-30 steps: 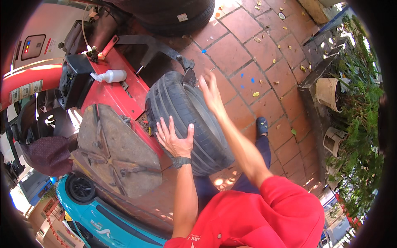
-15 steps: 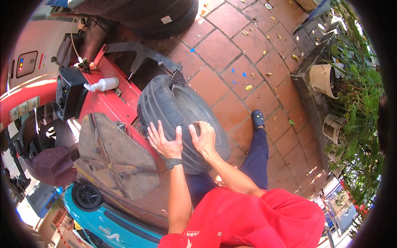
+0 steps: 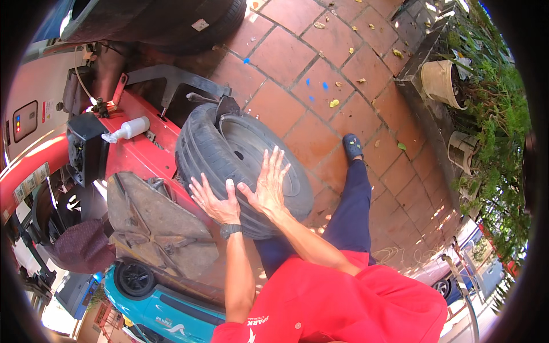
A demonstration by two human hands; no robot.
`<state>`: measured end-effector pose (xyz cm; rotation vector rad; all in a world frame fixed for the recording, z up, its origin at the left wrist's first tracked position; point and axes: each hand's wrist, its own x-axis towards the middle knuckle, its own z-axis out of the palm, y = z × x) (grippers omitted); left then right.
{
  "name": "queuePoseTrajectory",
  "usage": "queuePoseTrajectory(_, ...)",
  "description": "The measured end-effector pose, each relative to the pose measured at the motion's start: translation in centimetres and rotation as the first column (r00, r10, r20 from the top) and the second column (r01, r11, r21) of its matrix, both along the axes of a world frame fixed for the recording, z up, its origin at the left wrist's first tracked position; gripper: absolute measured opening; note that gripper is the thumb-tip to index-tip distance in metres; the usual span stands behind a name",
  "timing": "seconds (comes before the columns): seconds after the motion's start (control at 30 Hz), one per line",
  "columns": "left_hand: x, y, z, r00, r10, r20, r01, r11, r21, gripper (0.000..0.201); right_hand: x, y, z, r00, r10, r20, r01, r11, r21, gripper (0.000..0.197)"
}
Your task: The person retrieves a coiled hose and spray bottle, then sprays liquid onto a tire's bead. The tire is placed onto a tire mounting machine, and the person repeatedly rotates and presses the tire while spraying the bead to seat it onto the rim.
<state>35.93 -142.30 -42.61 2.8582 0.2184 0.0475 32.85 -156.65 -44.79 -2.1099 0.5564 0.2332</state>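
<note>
A black car tyre [image 3: 200,150] on its wheel stands on its tread beside a red tyre-changing machine [image 3: 150,153]. Against the tread lies my left hand [image 3: 216,200], open, its fingers spread. My right hand [image 3: 266,184] is also open, the palm on the tyre's upper edge and the fingers reaching over the sidewall. A dark metal arm of the machine [image 3: 227,108] touches or nearly touches the tyre's far rim. The underside of the tyre is hidden.
A white spray bottle [image 3: 132,128] lies on the machine, near its flat, worn metal turntable [image 3: 157,223]. Large stacked tyres [image 3: 166,23] are at the far left. Plant pots [image 3: 440,83] line the right edge. A teal car [image 3: 171,311] stands at the lower left.
The tyre has tilted, showing more of its wheel face. My right hand has slid farther over the sidewall with its fingers straightened. The whole view has shifted slightly.
</note>
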Motion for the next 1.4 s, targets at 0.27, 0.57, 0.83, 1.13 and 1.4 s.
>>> queuePoseTrajectory(0.27, -0.09, 0.09, -0.09, 1.000, -0.004, -0.002, 0.004, 1.000, -0.001, 0.084, -0.02, 0.15, -0.22, 1.000, -0.012, -0.026, 0.013, 0.999, 0.034, 0.133)
queuePoseTrajectory(0.57, -0.22, 0.26, -0.21, 1.000, -0.005, -0.002, 0.005, 1.000, -0.005, 0.084, 0.07, 0.14, -0.04, 0.999, -0.014, -0.047, 0.017, 0.997, 0.075, 0.132)
queuePoseTrajectory(0.83, -0.36, 0.42, -0.32, 1.000, -0.006, -0.009, 0.006, 1.000, -0.007, 0.084, 0.09, 0.19, 0.04, 0.998, -0.019, -0.058, 0.024, 0.996, 0.081, 0.131)
queuePoseTrajectory(1.13, -0.54, 0.79, -0.48, 0.999, -0.003, -0.035, 0.003, 1.000, -0.017, 0.089, -0.02, 0.39, -0.18, 0.998, -0.039, -0.051, 0.043, 0.996, 0.079, 0.130)
queuePoseTrajectory(1.4, -0.57, 0.93, -0.55, 0.999, -0.015, -0.034, 0.014, 1.000, -0.008, 0.088, 0.02, 0.42, -0.15, 0.998, -0.038, -0.057, 0.043, 0.996, 0.078, 0.129)
